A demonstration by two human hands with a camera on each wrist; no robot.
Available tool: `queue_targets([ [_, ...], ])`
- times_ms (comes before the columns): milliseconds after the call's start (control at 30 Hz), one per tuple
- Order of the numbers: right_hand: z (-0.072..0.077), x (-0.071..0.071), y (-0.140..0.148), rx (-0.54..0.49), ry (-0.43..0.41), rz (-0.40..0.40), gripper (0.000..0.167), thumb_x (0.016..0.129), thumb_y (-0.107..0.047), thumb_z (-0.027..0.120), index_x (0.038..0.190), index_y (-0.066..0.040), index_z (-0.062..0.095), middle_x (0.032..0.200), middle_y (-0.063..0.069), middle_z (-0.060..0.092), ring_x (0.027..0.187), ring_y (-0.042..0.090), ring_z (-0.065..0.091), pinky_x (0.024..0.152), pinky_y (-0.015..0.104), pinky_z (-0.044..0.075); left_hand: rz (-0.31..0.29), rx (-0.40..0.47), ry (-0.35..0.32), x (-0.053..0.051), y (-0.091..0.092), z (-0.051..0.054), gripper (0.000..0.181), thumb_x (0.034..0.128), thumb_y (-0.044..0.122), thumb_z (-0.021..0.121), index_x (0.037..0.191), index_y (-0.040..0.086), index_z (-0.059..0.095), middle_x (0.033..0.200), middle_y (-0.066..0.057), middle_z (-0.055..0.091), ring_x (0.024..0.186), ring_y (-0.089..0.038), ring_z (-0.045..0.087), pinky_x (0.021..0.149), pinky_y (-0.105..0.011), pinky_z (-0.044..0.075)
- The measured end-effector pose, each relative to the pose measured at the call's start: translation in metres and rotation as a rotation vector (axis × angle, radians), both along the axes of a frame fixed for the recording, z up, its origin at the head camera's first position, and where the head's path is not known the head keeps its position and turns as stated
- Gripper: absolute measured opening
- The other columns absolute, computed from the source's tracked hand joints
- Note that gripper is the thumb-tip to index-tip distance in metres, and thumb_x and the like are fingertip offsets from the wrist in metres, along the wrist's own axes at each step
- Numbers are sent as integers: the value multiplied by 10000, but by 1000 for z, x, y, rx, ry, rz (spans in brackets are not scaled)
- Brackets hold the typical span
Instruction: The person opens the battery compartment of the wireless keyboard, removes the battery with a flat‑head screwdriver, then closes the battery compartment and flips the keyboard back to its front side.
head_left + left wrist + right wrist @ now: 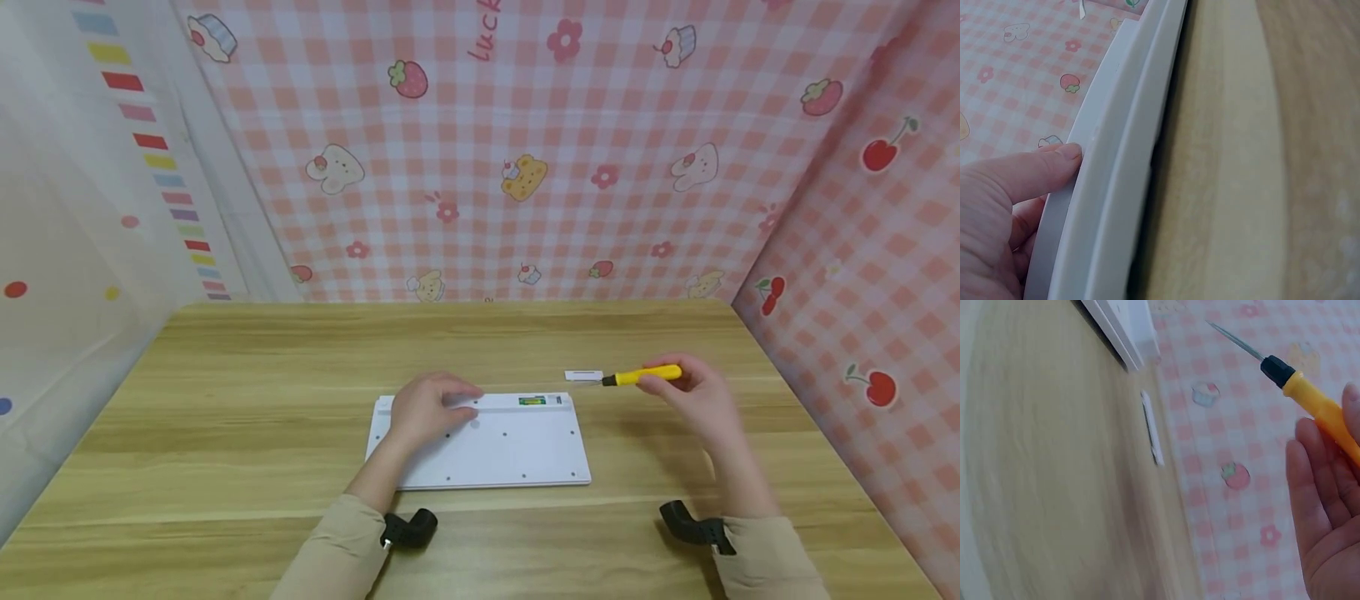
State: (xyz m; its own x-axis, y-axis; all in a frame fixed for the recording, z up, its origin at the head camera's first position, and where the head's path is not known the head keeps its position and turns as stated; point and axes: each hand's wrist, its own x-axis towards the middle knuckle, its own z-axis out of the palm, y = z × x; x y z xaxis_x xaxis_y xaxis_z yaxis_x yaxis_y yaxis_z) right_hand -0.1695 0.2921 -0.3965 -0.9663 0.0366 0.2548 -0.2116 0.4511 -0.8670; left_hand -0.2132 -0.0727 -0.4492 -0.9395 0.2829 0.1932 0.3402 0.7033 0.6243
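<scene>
- Beige sleeves sit nearest my head camera, a black wrist mount at each cuff.
- Left hand: grasping; thumb on top, fingers past the far edge of a white keyboard, left half.
- Right hand: grasping a yellow screwdriver by the handle, shaft pointing left. Right wrist feed shows me the tip in the air.
- Keyboard location: underside up on the wooden table, in front of the person, long axis left to right; right hand well apart, off its right end.
- Key relation, my call: small white cover lies just past the keyboard's far right corner, left of the right hand, long axis also left-right. Right hand is nearer to it. Exact tip-to-cover gap: can't tell.
- Green-and-yellow battery exposed in a bay near that same corner.
- Farther out I get a pink checked backdrop.
</scene>
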Motion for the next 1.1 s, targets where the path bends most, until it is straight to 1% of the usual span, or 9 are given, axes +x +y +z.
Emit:
queue_targets([
  [100, -2, -5, -9, -12, 22, 17, 282, 910, -134, 732, 1114, 44, 655, 980, -31, 627, 796, 100, 606, 712, 173, 533, -1, 4, 4, 0, 0, 0, 227, 792, 268, 837, 1012, 284, 781, 1111, 57, 712, 1091, -212, 631, 944, -456, 461],
  [233, -4, -12, -20, -81, 43, 69, 250, 926, -67, 695, 1116, 82, 629, 998, 24, 627, 813, 82, 639, 748, 192, 554, 0, 7, 7, 0, 0, 0, 227, 787, 265, 843, 1005, 284, 782, 1101, 60, 713, 1082, -207, 633, 937, -450, 466],
  [333, -4, -17, -27, -116, 61, 117, 205, 940, 5, 646, 1104, 118, 597, 1018, 126, 604, 828, 83, 655, 764, 220, 563, -1, 9, 10, 0, 0, 0, 228, 783, 264, 845, 1002, 282, 783, 1095, 58, 714, 1078, -206, 634, 936, -449, 468],
  [400, -2, -20, -32, -115, 73, 147, 189, 934, 44, 632, 1097, 129, 587, 1025, 184, 589, 825, 84, 653, 758, 227, 566, -1, 9, 12, 0, 0, 0, 227, 784, 264, 844, 1001, 282, 783, 1094, 60, 714, 1078, -205, 634, 936, -446, 468],
  [533, 1, -25, -40, -69, 87, 170, 185, 904, 60, 665, 1068, 120, 603, 1000, 232, 593, 790, 89, 643, 733, 222, 569, 0, 7, 13, 0, 0, -1, 226, 784, 266, 844, 1001, 285, 782, 1094, 65, 714, 1077, -203, 633, 933, -444, 468],
  [767, 3, -30, -49, 45, 61, 144, 185, 882, -18, 727, 1039, 35, 643, 972, 170, 623, 777, 134, 652, 729, 211, 565, 3, 4, 7, 0, 0, 0, 231, 786, 272, 841, 1008, 290, 780, 1102, 69, 712, 1074, -201, 633, 930, -445, 465],
  [867, 4, -31, -50, 82, 60, 146, 185, 881, -34, 734, 1037, 18, 650, 974, 158, 631, 789, 147, 660, 732, 209, 562, 3, 5, 7, 0, 0, 0, 231, 786, 272, 841, 1008, 289, 780, 1102, 66, 712, 1073, -202, 634, 929, -447, 466],
  [1000, 6, -30, -53, 116, 81, 151, 178, 877, -29, 737, 1029, 17, 658, 960, 151, 646, 797, 177, 662, 723, 207, 559, 4, 3, 5, 0, 0, 0, 230, 787, 271, 840, 1008, 291, 780, 1102, 66, 711, 1077, -201, 632, 931, -446, 466],
  [1100, 9, -29, -56, 176, 109, 134, 166, 869, -48, 751, 1006, -5, 669, 934, 122, 656, 777, 194, 640, 692, 195, 548, 4, 3, 3, 1, 0, 0, 229, 789, 270, 839, 1009, 292, 779, 1108, 65, 711, 1088, -203, 629, 943, -451, 462],
])
